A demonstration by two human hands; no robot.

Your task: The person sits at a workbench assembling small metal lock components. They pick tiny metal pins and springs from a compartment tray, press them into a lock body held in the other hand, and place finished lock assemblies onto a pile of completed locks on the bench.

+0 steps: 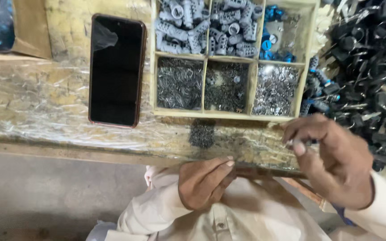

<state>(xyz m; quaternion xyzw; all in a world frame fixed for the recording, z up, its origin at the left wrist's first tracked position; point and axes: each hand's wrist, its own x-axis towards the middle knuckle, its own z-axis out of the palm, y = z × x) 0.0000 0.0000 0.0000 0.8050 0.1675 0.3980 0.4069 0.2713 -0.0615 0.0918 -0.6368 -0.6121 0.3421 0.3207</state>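
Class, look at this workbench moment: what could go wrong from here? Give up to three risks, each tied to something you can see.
1. The small loose heap of dark metal bits sits near the table's front edge; a brush from the left hand might scatter it.
2. The right hand pinches a tiny part over the edge; it could drop.
3. The black smartphone lies unprotected beside the wooden compartment tray.

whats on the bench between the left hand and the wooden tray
In the head view, a small dark pile of tiny metal pins lies on the plastic-covered bench, between the left hand and the tray.
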